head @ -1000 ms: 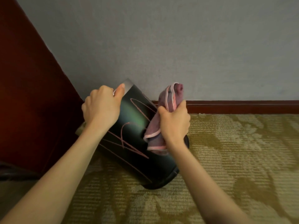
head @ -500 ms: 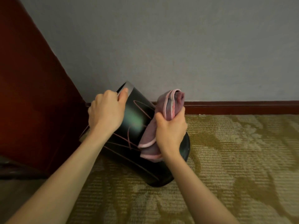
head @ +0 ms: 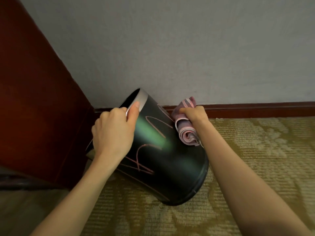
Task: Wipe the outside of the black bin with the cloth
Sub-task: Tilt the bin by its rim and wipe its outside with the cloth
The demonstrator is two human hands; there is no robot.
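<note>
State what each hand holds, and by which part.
The left hand grips the tilted glossy black bin by its silver rim. The right hand grips the rolled pink cloth around its middle.

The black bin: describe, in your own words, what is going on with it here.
A person is wiping it. The left hand grips the rim of the black bin and holds it tilted on the carpet. The right hand holds a rolled pink cloth against the bin's far side, close to the wall. Pink scribbles show on the side facing the camera.
</note>
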